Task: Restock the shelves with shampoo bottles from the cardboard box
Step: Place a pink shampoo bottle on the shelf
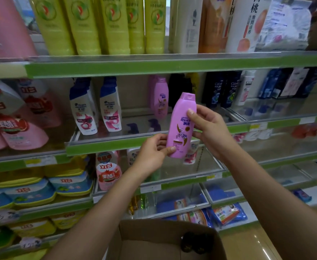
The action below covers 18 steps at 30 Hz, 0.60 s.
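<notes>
Both hands grip 1 purple shampoo bottle [181,126], left hand [152,154] fingers pinching its base, right hand [210,126] fingers curled round its upper side, the cardboard box [165,239] below them.

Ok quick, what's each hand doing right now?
Left hand: pinches the bottom of the purple shampoo bottle.
Right hand: grips the same bottle's upper side.
</notes>
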Each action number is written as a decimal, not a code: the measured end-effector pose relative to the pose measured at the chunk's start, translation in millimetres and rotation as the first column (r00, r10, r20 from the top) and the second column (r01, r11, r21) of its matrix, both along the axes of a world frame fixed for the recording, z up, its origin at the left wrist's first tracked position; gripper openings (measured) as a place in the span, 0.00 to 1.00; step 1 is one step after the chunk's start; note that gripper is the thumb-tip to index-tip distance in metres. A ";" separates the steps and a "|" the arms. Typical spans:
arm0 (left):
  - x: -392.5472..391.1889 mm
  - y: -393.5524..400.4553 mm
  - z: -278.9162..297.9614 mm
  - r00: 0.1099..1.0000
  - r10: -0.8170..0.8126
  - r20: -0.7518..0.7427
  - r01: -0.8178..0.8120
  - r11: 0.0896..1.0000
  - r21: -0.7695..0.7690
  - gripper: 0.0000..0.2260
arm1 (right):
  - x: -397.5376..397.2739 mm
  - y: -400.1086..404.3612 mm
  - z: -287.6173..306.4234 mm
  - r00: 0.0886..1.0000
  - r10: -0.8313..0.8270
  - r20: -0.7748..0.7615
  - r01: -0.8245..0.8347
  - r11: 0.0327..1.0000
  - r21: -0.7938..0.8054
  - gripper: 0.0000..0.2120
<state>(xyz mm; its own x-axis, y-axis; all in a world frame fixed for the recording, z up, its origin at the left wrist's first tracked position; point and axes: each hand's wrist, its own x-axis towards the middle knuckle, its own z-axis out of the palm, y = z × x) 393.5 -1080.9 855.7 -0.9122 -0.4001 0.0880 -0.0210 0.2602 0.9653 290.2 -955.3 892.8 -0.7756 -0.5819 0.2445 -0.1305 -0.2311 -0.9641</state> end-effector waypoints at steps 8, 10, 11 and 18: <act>-76.3 -41.4 0.8 0.988 0.154 -0.031 -0.157 0.959 -0.237 0.14 | -71.0 -57.4 -1.5 0.994 0.040 -0.104 -0.040 0.999 0.000 0.16; -91.1 -51.4 -0.2 0.983 0.183 -0.032 -0.185 0.951 -0.248 0.13 | -85.4 -69.8 -2.6 0.991 0.041 -0.127 -0.039 0.999 0.019 0.15; -97.9 -55.8 -1.8 0.981 0.194 -0.031 -0.196 0.948 -0.250 0.12 | -91.6 -75.3 -3.6 0.990 0.048 -0.136 -0.044 0.999 0.027 0.13; -126.5 -83.3 -19.0 0.971 0.238 0.026 -0.214 0.914 -0.346 0.11 | -122.7 -100.4 -24.1 0.978 0.122 -0.169 -0.109 0.991 0.082 0.08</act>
<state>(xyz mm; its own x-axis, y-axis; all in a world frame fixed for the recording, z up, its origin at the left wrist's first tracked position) 267.0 -1164.3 836.7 -0.8093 -0.5533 0.1971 -0.1785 0.5514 0.8149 167.6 -1055.6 868.6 -0.6514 -0.6861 0.3241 -0.2738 -0.1858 -0.9437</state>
